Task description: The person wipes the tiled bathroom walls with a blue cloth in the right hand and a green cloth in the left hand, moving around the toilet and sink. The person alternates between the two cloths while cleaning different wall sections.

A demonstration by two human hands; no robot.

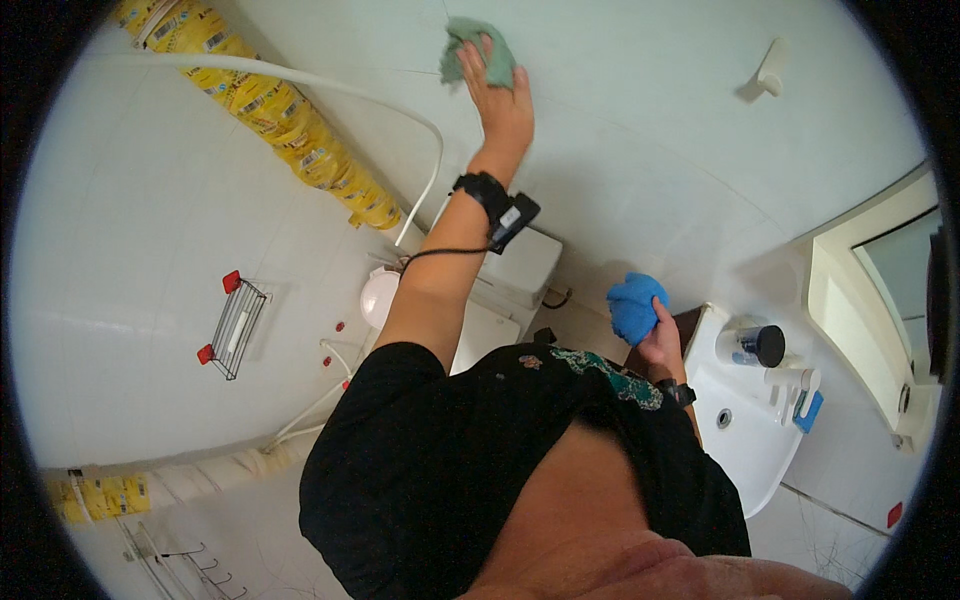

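Note:
A crumpled green cloth [462,72] lies against the pale wall at the top. My left hand [502,108] presses it there with fingers stretched along it, holding it to the surface, the arm reaching far out. A black wrist strap with a small dark device and cable circles that wrist. Lower, on the right, my right hand [660,340] grips a bunched blue cloth [635,307] beside the white washbasin [735,465]. The fingers behind the blue cloth are partly hidden.
A yellow-wrapped pipe [290,125] and a white hose [350,92] run at the upper left. A wire rack [235,328] hangs on the left wall. A toilet [490,335] stands under my left arm. On the basin is a black-lidded jar [750,345]; a white hook [770,68] and mirror cabinet [840,270] are rightward.

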